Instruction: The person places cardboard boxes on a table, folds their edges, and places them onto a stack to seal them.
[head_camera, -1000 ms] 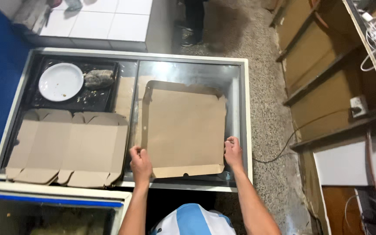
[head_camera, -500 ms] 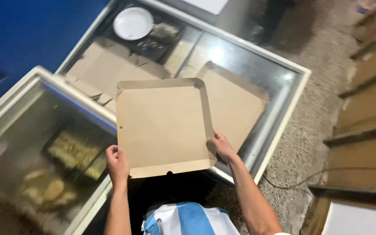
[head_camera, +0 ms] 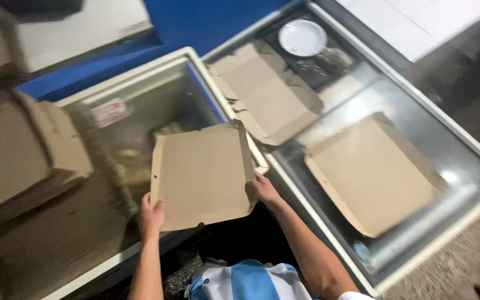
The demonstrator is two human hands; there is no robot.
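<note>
both hands are holding one flat cardboard box blank (head_camera: 201, 175) in the air, above the seam where two glass-topped chest freezers meet. the left hand (head_camera: 151, 216) is pinching the blank's lower left corner, fingers curled shut on the edge, thumb lying on top. the right hand (head_camera: 265, 190) is gripping the lower right edge in the same closed way – the fingertips are hidden behind the card. the blank is tilting a little, its short flaps folding up along the sides.

on the right freezer (head_camera: 473, 150) a second, partly folded cardboard piece (head_camera: 370, 175) is lying on the glass, well apart from the held one. further back a stack of flat blanks (head_camera: 265, 94) is resting on the same lid, near a white plate (head_camera: 302, 37). at the far left a blurred brown box (head_camera: 20, 153) is sitting on the left freezer (head_camera: 140, 89) – its details are too smeared to tell.
</note>
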